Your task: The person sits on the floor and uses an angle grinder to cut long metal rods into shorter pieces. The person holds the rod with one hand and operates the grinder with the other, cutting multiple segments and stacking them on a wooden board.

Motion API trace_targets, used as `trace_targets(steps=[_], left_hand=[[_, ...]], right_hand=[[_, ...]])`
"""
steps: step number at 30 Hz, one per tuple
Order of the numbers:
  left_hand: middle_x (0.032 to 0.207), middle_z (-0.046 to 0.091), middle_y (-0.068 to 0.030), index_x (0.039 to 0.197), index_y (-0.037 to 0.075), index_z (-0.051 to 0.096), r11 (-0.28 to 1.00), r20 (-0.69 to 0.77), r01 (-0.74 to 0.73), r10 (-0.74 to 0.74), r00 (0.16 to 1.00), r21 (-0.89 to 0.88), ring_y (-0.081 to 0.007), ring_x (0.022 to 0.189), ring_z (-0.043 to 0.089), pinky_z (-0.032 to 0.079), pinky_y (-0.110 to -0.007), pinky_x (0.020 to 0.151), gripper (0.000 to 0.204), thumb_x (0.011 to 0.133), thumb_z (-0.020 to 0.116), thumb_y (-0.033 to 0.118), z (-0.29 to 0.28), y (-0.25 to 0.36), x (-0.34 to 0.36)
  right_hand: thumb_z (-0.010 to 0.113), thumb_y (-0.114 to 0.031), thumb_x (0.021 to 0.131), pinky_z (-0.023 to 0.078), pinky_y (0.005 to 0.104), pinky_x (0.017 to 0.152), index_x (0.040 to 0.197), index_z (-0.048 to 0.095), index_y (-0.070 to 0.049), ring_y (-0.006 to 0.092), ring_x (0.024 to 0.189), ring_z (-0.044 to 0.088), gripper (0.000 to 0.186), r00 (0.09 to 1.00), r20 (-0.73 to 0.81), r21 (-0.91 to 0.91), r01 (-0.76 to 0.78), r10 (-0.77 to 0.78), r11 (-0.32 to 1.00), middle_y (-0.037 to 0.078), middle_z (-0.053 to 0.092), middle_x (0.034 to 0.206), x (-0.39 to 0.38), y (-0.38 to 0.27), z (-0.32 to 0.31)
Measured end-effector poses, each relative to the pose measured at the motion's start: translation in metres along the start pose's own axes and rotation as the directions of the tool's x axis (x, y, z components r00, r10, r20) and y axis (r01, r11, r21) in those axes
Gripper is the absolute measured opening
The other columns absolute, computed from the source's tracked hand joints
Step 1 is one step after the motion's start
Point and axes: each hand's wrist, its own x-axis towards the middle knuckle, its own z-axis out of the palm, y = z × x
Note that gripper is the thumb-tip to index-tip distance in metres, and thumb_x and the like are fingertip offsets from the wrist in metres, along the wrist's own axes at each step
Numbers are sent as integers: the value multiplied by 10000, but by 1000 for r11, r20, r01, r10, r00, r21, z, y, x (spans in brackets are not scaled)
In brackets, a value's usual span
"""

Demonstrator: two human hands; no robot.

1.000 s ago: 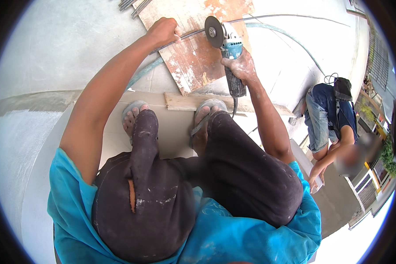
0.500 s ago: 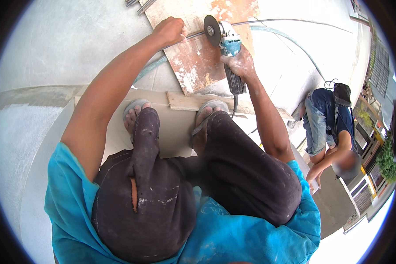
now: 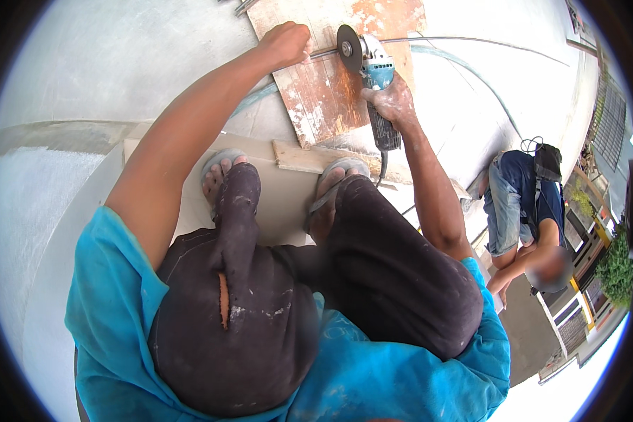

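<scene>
My right hand (image 3: 394,104) is wrapped round the body of a teal and black angle grinder (image 3: 378,72). Its dark cutting disc (image 3: 349,49) stands on edge at a thin metal rod (image 3: 325,53); whether disc and rod touch, I cannot tell. To the left of the disc, my left hand (image 3: 287,45) is closed in a fist round the rod, its fingertips mostly hidden. The rod crosses a worn, paint-spattered plywood board (image 3: 316,102) and runs on to the right. From the grinder's rear end a black cord hangs toward my foot.
A narrow wooden plank (image 3: 299,156) lies just beyond my sandalled feet. A pale green hose (image 3: 482,79) curves over the light floor. More rods (image 3: 245,7) stick out at the top. On the right, a co-worker (image 3: 524,204) bends over a grey surface (image 3: 531,320).
The whole view has shifted slightly, so board, hands and grinder appear a little further right. Both hands keep their grips, and the disc stays by the rod.
</scene>
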Motion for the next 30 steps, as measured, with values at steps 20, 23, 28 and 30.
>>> trace_targets(steps=[20, 23, 28, 30], left_hand=[[991, 738, -221, 923, -31, 748, 982, -137, 51, -26, 990, 183, -387, 975, 733, 601, -477, 832, 102, 859, 671, -16, 3, 19, -18], [984, 734, -229, 902, -35, 747, 982, -52, 78, -70, 996, 171, -384, 981, 734, 607, -471, 813, 136, 848, 623, -53, 9, 21, -23], [962, 732, -237, 884, -34, 750, 959, -63, 27, -9, 998, 281, -386, 937, 744, 615, -463, 779, 152, 824, 613, -61, 9, 27, -28], [949, 735, -232, 881, -31, 755, 950, -54, 15, 2, 999, 313, -389, 916, 748, 618, -467, 765, 156, 814, 618, -65, 10, 26, -24]], right_hand=[[790, -227, 708, 555, 422, 907, 1233, 622, 6, 321, 1015, 716, 598, 998, -20, 93, -63, 65, 994, 191, 730, 1075, -21, 16, -10], [794, -226, 706, 553, 418, 907, 1234, 623, 1, 320, 1015, 715, 600, 1000, -18, 111, -19, 21, 994, 189, 730, 1076, -11, 19, -6], [799, -247, 695, 553, 422, 922, 1249, 619, 1, 337, 1035, 714, 633, 1000, -10, 66, -10, 11, 998, 195, 732, 1088, -4, 16, -2], [802, -251, 694, 553, 424, 927, 1256, 617, 1, 340, 1045, 713, 643, 1000, 5, 52, -1, 1, 999, 197, 732, 1098, 6, 21, 1]])
